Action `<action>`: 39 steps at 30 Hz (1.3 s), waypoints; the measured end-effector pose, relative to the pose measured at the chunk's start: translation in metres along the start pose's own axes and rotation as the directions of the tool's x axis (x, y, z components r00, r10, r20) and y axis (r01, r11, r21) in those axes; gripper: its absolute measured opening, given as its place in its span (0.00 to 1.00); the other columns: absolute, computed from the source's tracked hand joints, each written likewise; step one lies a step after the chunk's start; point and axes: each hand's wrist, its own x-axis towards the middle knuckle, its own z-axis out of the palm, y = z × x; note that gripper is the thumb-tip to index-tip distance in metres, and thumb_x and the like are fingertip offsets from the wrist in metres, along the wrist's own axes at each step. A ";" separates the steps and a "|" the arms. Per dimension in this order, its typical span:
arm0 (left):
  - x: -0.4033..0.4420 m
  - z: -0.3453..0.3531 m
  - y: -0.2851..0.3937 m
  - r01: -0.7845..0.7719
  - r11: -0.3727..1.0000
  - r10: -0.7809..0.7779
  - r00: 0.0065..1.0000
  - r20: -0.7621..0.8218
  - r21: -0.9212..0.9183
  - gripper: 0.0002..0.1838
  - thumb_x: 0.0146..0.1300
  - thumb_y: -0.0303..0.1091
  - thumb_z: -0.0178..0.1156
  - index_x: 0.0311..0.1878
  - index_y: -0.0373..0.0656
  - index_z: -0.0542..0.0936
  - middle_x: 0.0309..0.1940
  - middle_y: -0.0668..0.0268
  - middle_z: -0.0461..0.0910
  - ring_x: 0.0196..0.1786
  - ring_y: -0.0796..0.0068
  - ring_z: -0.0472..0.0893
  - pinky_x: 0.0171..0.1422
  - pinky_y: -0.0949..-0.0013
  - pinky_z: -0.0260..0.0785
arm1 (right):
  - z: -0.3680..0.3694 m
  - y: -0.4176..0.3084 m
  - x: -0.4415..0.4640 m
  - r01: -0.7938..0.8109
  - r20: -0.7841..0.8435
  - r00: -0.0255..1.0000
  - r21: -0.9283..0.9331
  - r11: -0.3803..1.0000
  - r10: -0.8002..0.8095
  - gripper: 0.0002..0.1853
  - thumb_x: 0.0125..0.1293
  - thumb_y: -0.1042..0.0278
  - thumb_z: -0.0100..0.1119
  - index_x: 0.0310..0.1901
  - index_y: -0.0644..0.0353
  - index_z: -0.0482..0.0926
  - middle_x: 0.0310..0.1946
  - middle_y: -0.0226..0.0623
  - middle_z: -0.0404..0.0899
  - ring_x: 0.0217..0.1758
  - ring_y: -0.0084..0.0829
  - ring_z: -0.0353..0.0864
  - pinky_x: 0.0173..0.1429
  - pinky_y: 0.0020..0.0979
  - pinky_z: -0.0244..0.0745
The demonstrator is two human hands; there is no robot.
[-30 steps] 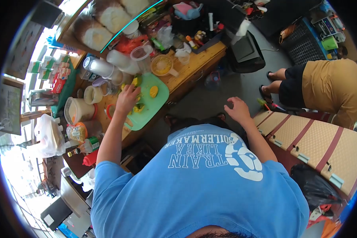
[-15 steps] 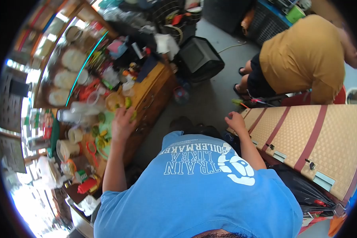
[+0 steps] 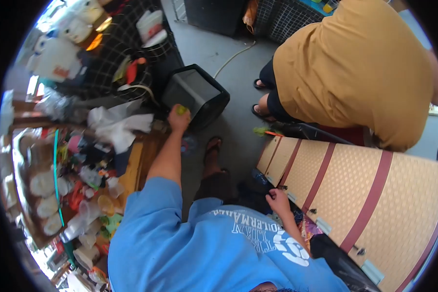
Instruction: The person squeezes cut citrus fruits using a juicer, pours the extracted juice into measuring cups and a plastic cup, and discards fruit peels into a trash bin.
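Note:
My left hand (image 3: 179, 121) is closed around a small yellow-green piece of fruit (image 3: 181, 110). It is held out at the near edge of a black bin (image 3: 194, 95) standing on the floor. My right hand (image 3: 279, 201) hangs beside the woven tan cabinet (image 3: 321, 170), its fingers loosely bent with nothing seen in them. At the lower left, a green plate (image 3: 113, 223) with pieces of fruit lies on the crowded wooden counter (image 3: 134, 168), near a yellowish bowl (image 3: 107, 204).
A person in a mustard shirt (image 3: 350, 73) bends over behind the cabinet. White cloth or paper (image 3: 119, 124) drapes at the counter's end. A pale cord (image 3: 236, 58) runs over the grey floor, and a black mesh rack (image 3: 146, 53) rises left of the bin.
My left hand has gone from the fruit on the counter to the bin, carrying the yellow-green piece. My view has swung left, and my right hand stays by the cabinet.

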 end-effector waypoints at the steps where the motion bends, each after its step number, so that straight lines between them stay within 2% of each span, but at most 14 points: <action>1: 0.025 0.026 -0.024 0.072 0.997 -0.071 0.994 -0.084 0.014 0.26 0.46 0.38 0.75 0.51 0.45 0.83 0.41 0.59 0.87 0.46 0.56 0.87 0.53 0.56 0.79 | 0.000 0.002 -0.001 -0.018 0.003 1.000 -0.018 1.000 0.018 0.17 0.59 0.61 0.70 0.45 0.65 0.84 0.39 0.47 0.87 0.39 0.39 0.87 0.47 0.38 0.82; 5: 0.085 0.088 -0.065 0.360 0.933 -0.359 0.922 -0.146 -0.017 0.31 0.54 0.52 0.71 0.59 0.47 0.80 0.50 0.56 0.85 0.52 0.56 0.85 0.54 0.57 0.78 | 0.000 -0.007 -0.007 -0.114 0.056 0.992 -0.006 0.993 0.114 0.18 0.60 0.61 0.71 0.47 0.64 0.84 0.40 0.46 0.86 0.42 0.39 0.87 0.50 0.37 0.82; 7: 0.095 0.085 -0.049 0.671 0.623 -0.663 0.726 0.183 -0.403 0.39 0.64 0.66 0.59 0.70 0.50 0.72 0.64 0.50 0.76 0.63 0.52 0.79 0.62 0.55 0.75 | 0.003 -0.013 -0.009 -0.140 0.064 0.988 -0.017 0.990 0.141 0.18 0.60 0.61 0.71 0.47 0.64 0.84 0.40 0.46 0.86 0.42 0.39 0.87 0.50 0.37 0.82; 11: 0.082 0.071 -0.035 0.734 0.592 -0.676 0.677 0.291 -0.333 0.43 0.71 0.70 0.45 0.77 0.47 0.62 0.73 0.47 0.65 0.71 0.47 0.70 0.72 0.54 0.68 | 0.011 -0.030 -0.004 -0.118 0.185 0.975 -0.039 0.992 0.123 0.21 0.60 0.59 0.71 0.51 0.64 0.83 0.46 0.47 0.85 0.46 0.40 0.86 0.53 0.37 0.82; 14: 0.056 0.065 -0.079 0.168 0.984 -0.160 0.979 0.124 -0.060 0.40 0.74 0.60 0.49 0.76 0.37 0.63 0.71 0.43 0.68 0.73 0.42 0.67 0.77 0.55 0.60 | 0.016 -0.043 0.005 -0.040 0.273 0.960 -0.060 0.997 0.055 0.25 0.61 0.57 0.70 0.56 0.63 0.80 0.51 0.48 0.84 0.50 0.41 0.85 0.55 0.38 0.81; 16: -0.017 -0.014 -0.016 -0.091 0.996 0.089 0.957 0.274 -0.006 0.32 0.67 0.45 0.63 0.69 0.37 0.71 0.66 0.43 0.73 0.69 0.44 0.73 0.71 0.53 0.67 | 0.021 -0.051 0.011 0.107 0.296 0.953 -0.130 0.986 -0.064 0.25 0.62 0.57 0.70 0.56 0.64 0.80 0.51 0.48 0.84 0.50 0.42 0.85 0.55 0.39 0.81; 20: -0.150 -0.144 -0.018 -0.595 0.798 0.502 0.741 0.446 0.091 0.23 0.62 0.38 0.64 0.60 0.43 0.80 0.63 0.54 0.77 0.63 0.52 0.78 0.68 0.53 0.70 | 0.028 -0.083 0.025 0.263 0.372 0.908 -0.138 0.955 -0.196 0.26 0.63 0.55 0.67 0.56 0.65 0.81 0.52 0.53 0.84 0.55 0.49 0.84 0.60 0.42 0.78; 22: -0.223 -0.207 -0.031 -0.666 0.728 0.617 0.740 0.266 0.163 0.15 0.62 0.35 0.64 0.51 0.44 0.83 0.57 0.57 0.82 0.58 0.56 0.81 0.64 0.52 0.72 | 0.050 -0.076 0.039 0.438 0.364 0.855 -0.128 0.890 -0.369 0.25 0.62 0.58 0.69 0.56 0.67 0.80 0.48 0.53 0.85 0.47 0.45 0.87 0.54 0.40 0.81; 27: -0.361 -0.360 -0.076 -0.370 0.876 0.418 0.902 -0.104 0.311 0.11 0.57 0.29 0.66 0.44 0.43 0.85 0.52 0.59 0.84 0.55 0.56 0.81 0.63 0.54 0.71 | 0.098 -0.109 0.048 0.737 0.512 0.656 -0.272 0.619 -0.555 0.25 0.62 0.57 0.69 0.55 0.65 0.81 0.46 0.52 0.86 0.47 0.46 0.87 0.53 0.42 0.81; 32: -0.432 -0.469 -0.191 0.195 0.900 0.144 0.713 -0.687 0.391 0.11 0.60 0.26 0.64 0.47 0.40 0.81 0.48 0.51 0.83 0.54 0.47 0.80 0.61 0.51 0.72 | 0.135 -0.206 -0.002 0.833 0.620 0.536 -0.280 0.477 -0.573 0.24 0.63 0.55 0.68 0.54 0.63 0.81 0.47 0.51 0.86 0.48 0.47 0.87 0.54 0.42 0.81; 33: -0.438 -0.488 -0.216 0.339 0.899 -0.050 0.706 -0.706 0.276 0.19 0.61 0.31 0.66 0.55 0.37 0.79 0.57 0.46 0.78 0.62 0.44 0.76 0.69 0.49 0.67 | 0.144 -0.225 -0.016 0.842 0.650 0.505 -0.227 0.490 -0.567 0.24 0.63 0.55 0.67 0.54 0.63 0.81 0.48 0.50 0.86 0.48 0.47 0.87 0.54 0.42 0.81; 34: -0.436 -0.501 -0.230 0.344 0.901 -0.058 0.698 -0.714 0.264 0.19 0.61 0.31 0.66 0.55 0.37 0.79 0.57 0.46 0.78 0.62 0.44 0.76 0.69 0.49 0.67 | 0.153 -0.244 -0.029 0.845 0.679 0.474 -0.172 0.506 -0.560 0.23 0.63 0.56 0.67 0.55 0.63 0.80 0.48 0.50 0.86 0.48 0.46 0.87 0.55 0.42 0.80; 36: -0.429 -0.525 -0.254 0.518 0.785 -0.110 0.656 -0.747 0.340 0.39 0.61 0.46 0.69 0.71 0.37 0.68 0.72 0.43 0.65 0.75 0.42 0.63 0.79 0.50 0.56 | 0.175 -0.276 -0.053 0.864 0.710 0.430 -0.144 0.483 -0.557 0.23 0.63 0.57 0.67 0.55 0.63 0.80 0.49 0.49 0.85 0.48 0.44 0.87 0.55 0.41 0.81; 39: -0.410 -0.546 -0.280 0.447 0.774 -0.097 0.782 -0.615 0.447 0.55 0.58 0.58 0.69 0.79 0.37 0.53 0.79 0.41 0.51 0.81 0.42 0.51 0.83 0.49 0.46 | 0.220 -0.316 -0.091 0.876 0.767 0.357 -0.076 0.477 -0.534 0.23 0.63 0.59 0.67 0.56 0.63 0.79 0.50 0.48 0.84 0.49 0.43 0.86 0.56 0.40 0.80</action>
